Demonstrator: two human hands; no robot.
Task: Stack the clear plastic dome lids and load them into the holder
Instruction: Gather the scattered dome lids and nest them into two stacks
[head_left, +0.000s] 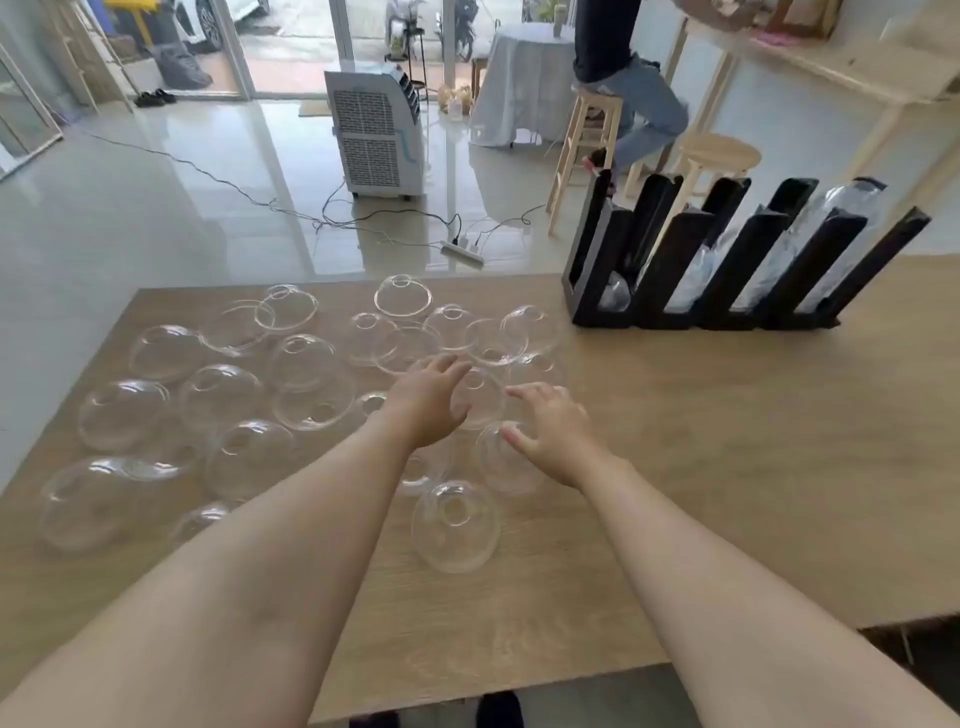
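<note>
Several clear plastic dome lids (218, 397) lie scattered over the left and middle of the wooden table (727, 441). One lid (456, 525) sits nearest me, in front of my hands. My left hand (428, 400) reaches over the lids with fingers spread, beside a lid (480, 402) between the hands. My right hand (553, 431) hovers over another lid (506, 462), fingers loosely extended. Neither hand clearly grips anything. The black slotted holder (675, 270) stands at the table's far right, with stacks of clear lids in several of its slots.
The table's far edge drops to a glossy floor with a white air cooler (371, 132), cables and a power strip (462, 252). A person sits on a wooden stool (592, 140) behind the holder; a second stool (711, 158) stands beside it.
</note>
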